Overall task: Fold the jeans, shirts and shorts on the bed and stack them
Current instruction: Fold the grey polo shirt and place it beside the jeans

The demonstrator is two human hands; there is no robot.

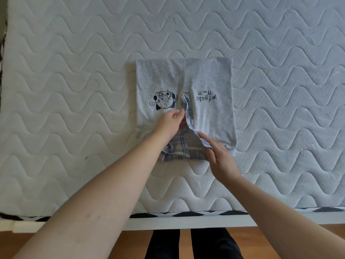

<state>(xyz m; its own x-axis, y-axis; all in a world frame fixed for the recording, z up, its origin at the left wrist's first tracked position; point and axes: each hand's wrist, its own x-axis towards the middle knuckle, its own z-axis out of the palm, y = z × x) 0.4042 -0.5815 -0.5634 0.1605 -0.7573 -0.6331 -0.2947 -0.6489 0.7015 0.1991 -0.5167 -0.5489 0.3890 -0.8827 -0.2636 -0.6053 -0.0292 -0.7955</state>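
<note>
A light grey shirt (211, 79) with a black cartoon print and black lettering lies on the white quilted mattress (74, 90), its two sides folded toward the middle. A plaid collar and placket (187, 105) runs down its centre, spreading out at the near end. My left hand (169, 124) pinches the plaid placket edge near the middle of the shirt. My right hand (217, 156) lies flat, fingertips pressing the plaid collar edge at the near right. No jeans or shorts are in view.
The mattress front edge (186, 214) with black-and-white trim runs across below my arms. Under it are wooden floor (280, 240) and my dark-clothed legs (194, 243). Bare mattress extends on all sides of the shirt.
</note>
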